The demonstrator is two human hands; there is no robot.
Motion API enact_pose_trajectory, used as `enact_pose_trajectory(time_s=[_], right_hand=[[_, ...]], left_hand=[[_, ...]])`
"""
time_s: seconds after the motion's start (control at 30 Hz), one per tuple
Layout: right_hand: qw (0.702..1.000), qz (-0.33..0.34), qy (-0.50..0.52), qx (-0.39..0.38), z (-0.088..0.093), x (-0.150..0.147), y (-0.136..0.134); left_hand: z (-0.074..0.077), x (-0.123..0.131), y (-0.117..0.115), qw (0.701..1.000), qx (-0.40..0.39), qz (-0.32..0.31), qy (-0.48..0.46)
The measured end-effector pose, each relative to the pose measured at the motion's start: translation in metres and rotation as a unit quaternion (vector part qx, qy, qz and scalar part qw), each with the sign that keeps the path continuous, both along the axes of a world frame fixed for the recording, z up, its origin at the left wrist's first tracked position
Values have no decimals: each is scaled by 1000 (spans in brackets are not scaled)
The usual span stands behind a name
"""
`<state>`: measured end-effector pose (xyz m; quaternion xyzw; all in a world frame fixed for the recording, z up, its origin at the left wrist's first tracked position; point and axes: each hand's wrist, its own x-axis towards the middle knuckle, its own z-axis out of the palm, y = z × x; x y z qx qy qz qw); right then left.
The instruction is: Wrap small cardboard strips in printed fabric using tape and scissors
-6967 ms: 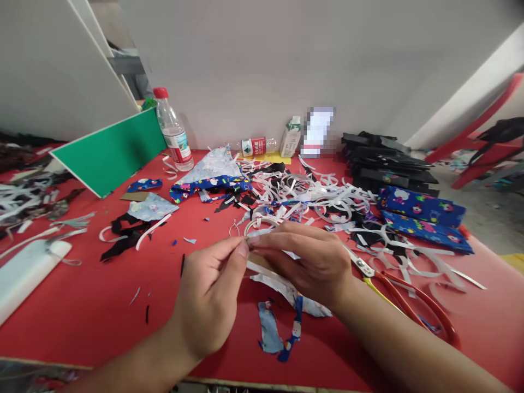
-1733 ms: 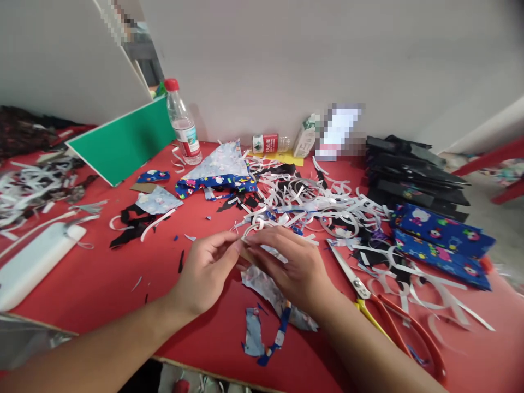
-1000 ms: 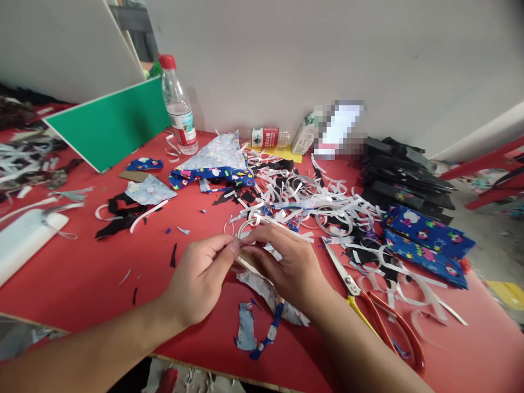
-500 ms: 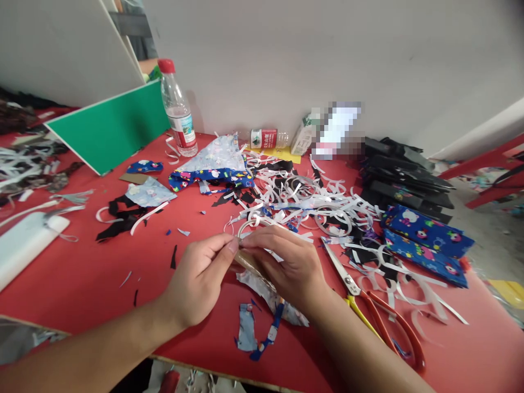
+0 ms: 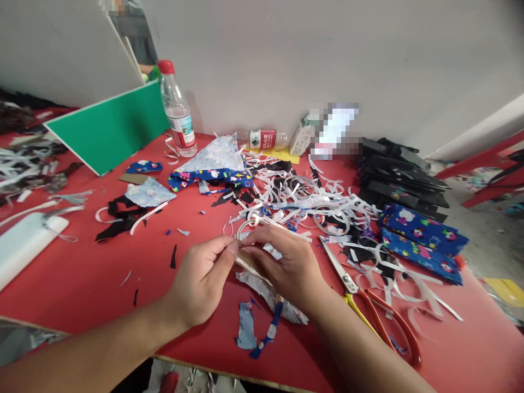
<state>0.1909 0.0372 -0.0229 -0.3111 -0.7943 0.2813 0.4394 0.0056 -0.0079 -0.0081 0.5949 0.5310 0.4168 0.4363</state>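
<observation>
My left hand (image 5: 204, 278) pinches thumb against forefinger at the edge of a tan, glossy roll of tape (image 5: 248, 263). The tip of that pinch is too small to make out. From the other side my right hand (image 5: 289, 267) curls round the same roll and covers much of it, its fingertips close to the left thumb. Under the hands lie grey-blue printed fabric scraps (image 5: 246, 327) and a narrow dark-blue strip (image 5: 270, 331). To the right, scissors (image 5: 350, 284) with red and yellow handles lie partly open on the red table (image 5: 164, 305).
White strips and black scraps (image 5: 303, 191) are heaped beyond my hands. Folded blue printed cloth (image 5: 421, 245) and stacked black pieces (image 5: 403, 177) are at right. Bottles (image 5: 180, 120), a carton (image 5: 305, 134) and a blurred screen (image 5: 335, 131) stand or lie by the wall. A green board (image 5: 110, 128) leans left.
The roll has turned slightly between my hands, showing a paler, duller edge now. Both hands stay in nearly the same place. The camera view has shifted a little.
</observation>
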Motion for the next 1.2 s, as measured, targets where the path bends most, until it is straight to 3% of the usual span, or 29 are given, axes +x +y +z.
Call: enact_pose_trajectory(time_s=[0.2, 0.43, 0.7, 0.87, 0.93, 1.0, 1.03, 1.13, 1.2], right_hand=[[998, 31, -33, -34, 0, 1, 3], [999, 22, 10, 34, -6, 3, 3], [999, 10, -8, 37, -2, 1, 4], [997, 13, -34, 61, -1, 4, 4], [999, -2, -28, 40, -3, 7, 6], [998, -63, -2, -13, -6, 10, 11], [993, -108, 10, -43, -8, 12, 15], [966, -239, 21, -96, -13, 17, 27], [956, -276, 3, -100, -13, 20, 32]], left_hand=[[-3, -3, 1, 999, 0, -16, 29], [-4, -3, 4, 999, -10, -29, -19], [-3, -5, 1, 999, 11, -39, 23], [-4, -2, 7, 999, -26, -22, -31], [-4, -4, 17, 991, -71, 16, -116], [-2, -13, 30, 961, -113, 110, -228], [0, -19, 37, 932, -122, 185, -286], [9, -40, 56, 900, -80, 276, -328], [14, -51, 63, 886, -63, 309, -340]])
